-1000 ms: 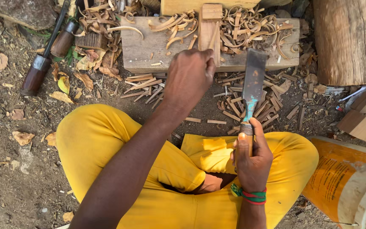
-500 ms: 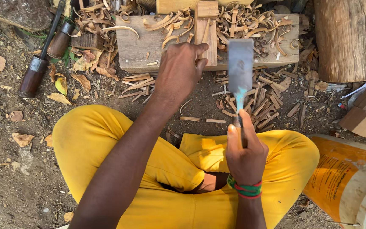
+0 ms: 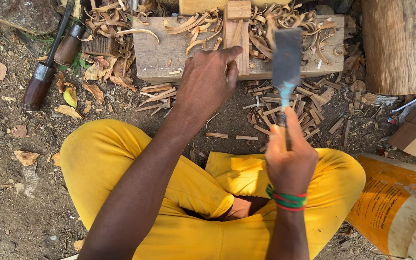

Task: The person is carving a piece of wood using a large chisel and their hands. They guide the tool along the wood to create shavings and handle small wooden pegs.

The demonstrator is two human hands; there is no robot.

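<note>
Left hand (image 3: 208,79) pinches narrow wood strip (image 3: 240,45), upright on wooden block (image 3: 169,53). Strip's long axis runs away from body. Right hand (image 3: 290,161) clenched round handle of broad chisel (image 3: 286,60), blade raised just right of strip, apart from it. One strip, one chisel, one block; shavings (image 3: 285,19) too many to count.

Light: bright daylight, strongest on the far block (image 3: 169,53) and the right log (image 3: 400,43).
Shadow: soft, under the left hand (image 3: 208,79).
Blur: motion smear on the blade (image 3: 286,58).
Focus: sharp on the near ground.
</note>
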